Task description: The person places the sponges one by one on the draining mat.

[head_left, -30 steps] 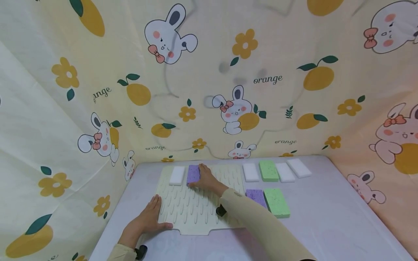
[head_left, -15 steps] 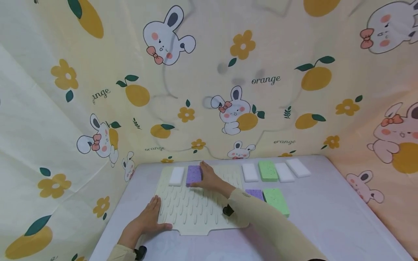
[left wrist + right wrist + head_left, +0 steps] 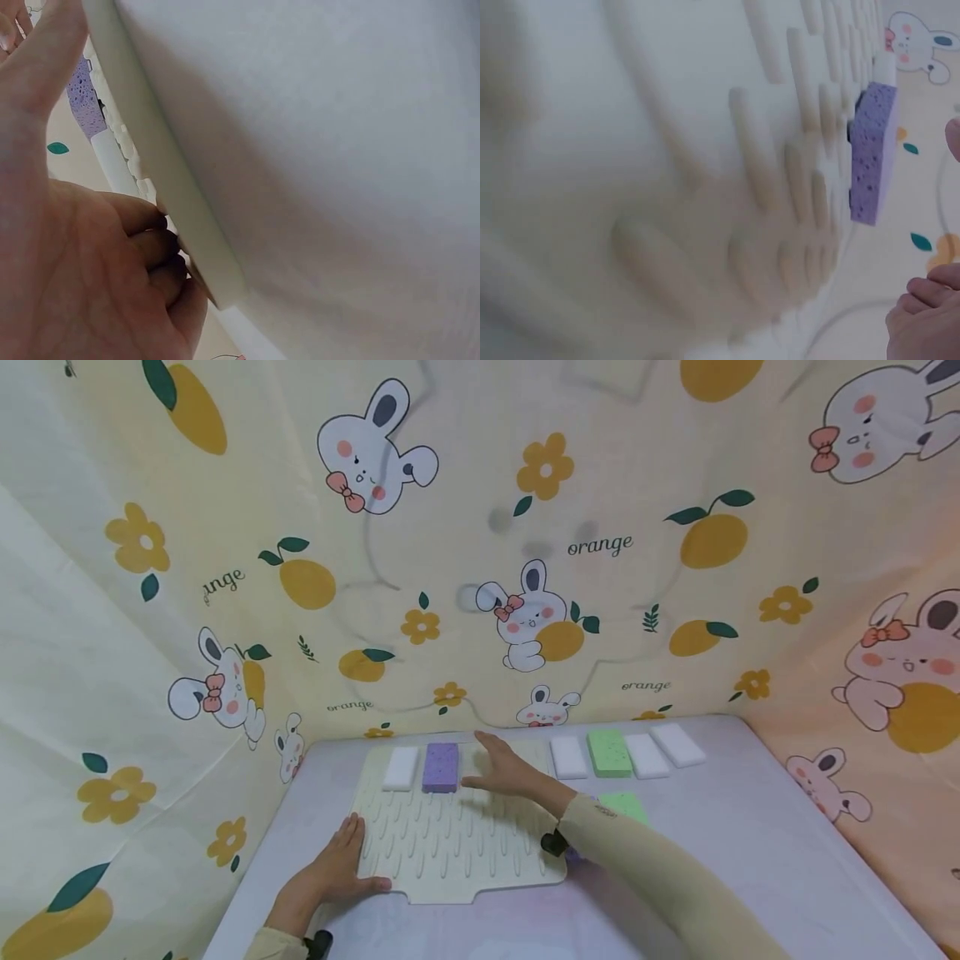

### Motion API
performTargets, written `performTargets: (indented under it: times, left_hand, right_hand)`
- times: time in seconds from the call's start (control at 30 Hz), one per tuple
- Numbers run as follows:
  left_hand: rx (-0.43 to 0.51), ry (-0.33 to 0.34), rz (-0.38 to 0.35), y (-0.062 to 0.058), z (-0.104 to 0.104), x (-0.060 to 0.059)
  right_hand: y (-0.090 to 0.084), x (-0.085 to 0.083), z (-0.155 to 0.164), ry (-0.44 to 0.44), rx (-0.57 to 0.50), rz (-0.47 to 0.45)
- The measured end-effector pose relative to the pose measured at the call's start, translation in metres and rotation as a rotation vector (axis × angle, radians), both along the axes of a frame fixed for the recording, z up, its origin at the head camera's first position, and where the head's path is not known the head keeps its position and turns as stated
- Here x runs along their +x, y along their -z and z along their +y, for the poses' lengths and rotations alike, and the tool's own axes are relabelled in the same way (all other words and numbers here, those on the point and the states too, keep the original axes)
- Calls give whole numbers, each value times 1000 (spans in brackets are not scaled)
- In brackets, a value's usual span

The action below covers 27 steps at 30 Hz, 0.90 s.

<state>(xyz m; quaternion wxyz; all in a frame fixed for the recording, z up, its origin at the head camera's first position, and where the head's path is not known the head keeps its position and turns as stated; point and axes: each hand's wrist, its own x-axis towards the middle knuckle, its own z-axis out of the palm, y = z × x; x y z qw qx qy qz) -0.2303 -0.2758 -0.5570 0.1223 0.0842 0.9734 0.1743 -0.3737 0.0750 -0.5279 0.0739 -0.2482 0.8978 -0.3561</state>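
Note:
A cream ridged mat (image 3: 450,860) lies on the table. On its back left part a white foam block (image 3: 401,768) and a purple sponge (image 3: 440,767) lie side by side, a gap between them. My right hand (image 3: 513,772) is over the mat just right of the purple sponge, thumb and fingers spread, holding nothing. In the right wrist view the same purple sponge (image 3: 871,150) stands apart from the fingers. My left hand (image 3: 330,870) rests against the mat's left edge, thumb near the front corner; the left wrist view shows its fingertips (image 3: 161,251) touching that edge.
Right of the mat stand a white block (image 3: 568,758), a green sponge (image 3: 609,753) and two more white blocks in a row. Nearer, another green sponge (image 3: 624,804) and a purple sponge are partly hidden by the right sleeve (image 3: 645,860). A printed cloth (image 3: 465,527) hangs behind.
My right hand has let go of the purple sponge and drawn away to the right, leaving it on the mat. The left hand stays at the mat's edge. The head view has shifted slightly.

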Motion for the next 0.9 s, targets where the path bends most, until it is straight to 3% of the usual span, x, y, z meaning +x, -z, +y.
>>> performTargets:
  times: [0.23,0.7,0.9]
  left_hand:
    - [-15,5,6,-1,0,0]
    - [-12,-2,-2,-6,3,3]
    - [-19,15,4,-5,3,2]
  right_hand:
    - [-10,6,25,-19,-23,10]
    - [-20,16,66,-87,31,36]
    - [-26,25,80,-69,47,42]
